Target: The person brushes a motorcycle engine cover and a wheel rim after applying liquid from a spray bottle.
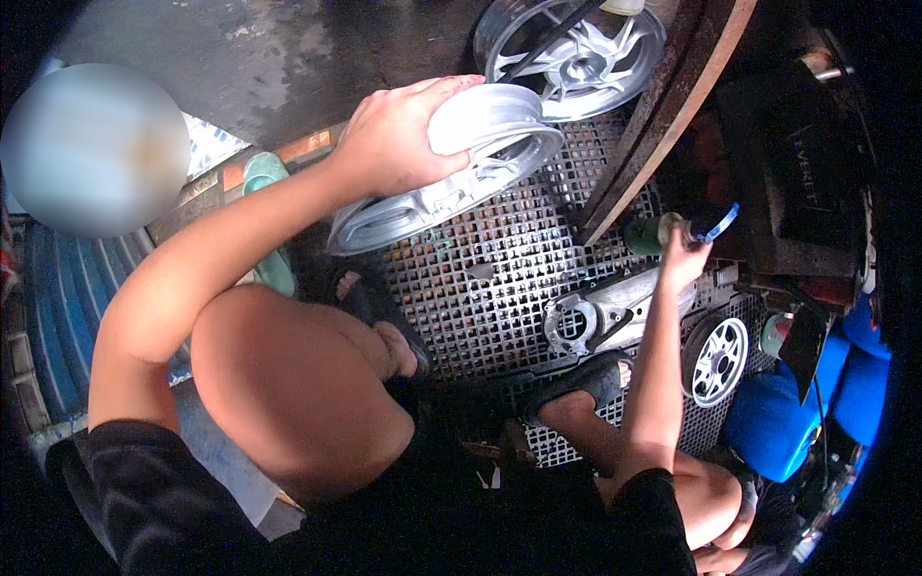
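Note:
My left hand (410, 137) grips the rim of a silver motorcycle alloy wheel (497, 119), thumb on the near side and fingers over the outer band. The wheel has no tyre and stands tilted over a black plastic floor grating (461, 309). On the far right, my right hand (686, 255) is closed around a small item with a blue end (722, 223) sticking out past the fingers; the fingers hide most of it. Touching or just beside that hand is a green container (643, 236). Below it lies a silver metal engine cover (605, 313) with a round opening.
A second alloy wheel (576, 68) leans at the back beside a rusty metal beam (670, 122). A small spoked wheel (720, 362) stands at right, near blue plastic jugs (778, 425). A green slipper (270, 237) lies at left, by blue corrugated sheeting (79, 302).

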The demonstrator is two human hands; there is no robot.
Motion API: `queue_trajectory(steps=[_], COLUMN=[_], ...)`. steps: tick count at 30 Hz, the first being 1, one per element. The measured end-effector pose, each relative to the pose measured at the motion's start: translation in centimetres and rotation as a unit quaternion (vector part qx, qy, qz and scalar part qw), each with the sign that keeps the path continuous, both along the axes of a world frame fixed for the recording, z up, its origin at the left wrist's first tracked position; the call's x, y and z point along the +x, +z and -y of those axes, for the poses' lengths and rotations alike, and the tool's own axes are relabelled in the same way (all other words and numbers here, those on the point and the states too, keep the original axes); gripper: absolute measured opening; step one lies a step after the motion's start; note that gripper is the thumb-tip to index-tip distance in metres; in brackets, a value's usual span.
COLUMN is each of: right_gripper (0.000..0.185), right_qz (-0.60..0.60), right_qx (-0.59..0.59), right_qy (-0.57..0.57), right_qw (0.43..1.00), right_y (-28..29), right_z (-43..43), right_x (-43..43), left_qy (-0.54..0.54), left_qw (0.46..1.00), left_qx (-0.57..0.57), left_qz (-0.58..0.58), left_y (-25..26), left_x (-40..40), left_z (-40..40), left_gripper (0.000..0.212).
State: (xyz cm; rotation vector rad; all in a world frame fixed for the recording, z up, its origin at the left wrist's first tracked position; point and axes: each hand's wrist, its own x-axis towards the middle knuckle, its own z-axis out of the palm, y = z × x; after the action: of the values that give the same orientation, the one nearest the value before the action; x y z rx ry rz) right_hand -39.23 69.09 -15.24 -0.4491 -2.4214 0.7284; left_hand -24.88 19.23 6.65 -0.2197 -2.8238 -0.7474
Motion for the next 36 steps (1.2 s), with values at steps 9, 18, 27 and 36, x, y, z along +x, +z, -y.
queue_trajectory(steps=[9,18,27,36], right_gripper=[0.036,0.047,0.031,0.047], right_qz=[0.022,0.159,0.222,0.404], right_qx=[-0.13,0.002,-0.148,-0.507], right_qy=[0.366,0.505,0.414,0.265], right_qw=[0.921,0.848,0.871,0.714], right_y=[-5.0,-9.4,-9.0,-5.4], right_z=[21.9,24.6,25.1,33.5], right_x=[18.6,23.9,20.9,24.1], left_qy=[0.007,-0.004,0.014,0.082], left_qw=[1.0,1.0,0.999,0.997], left_qx=[0.007,-0.008,-0.001,0.002], left_qz=[0.017,-0.01,0.037,0.014], left_y=[0.2,-0.5,0.8,-1.1], left_x=[-0.8,-2.9,-2.9,-2.1], left_z=[-0.1,-0.7,-0.7,-0.3], left_gripper=[0.075,0.077,0.072,0.069])
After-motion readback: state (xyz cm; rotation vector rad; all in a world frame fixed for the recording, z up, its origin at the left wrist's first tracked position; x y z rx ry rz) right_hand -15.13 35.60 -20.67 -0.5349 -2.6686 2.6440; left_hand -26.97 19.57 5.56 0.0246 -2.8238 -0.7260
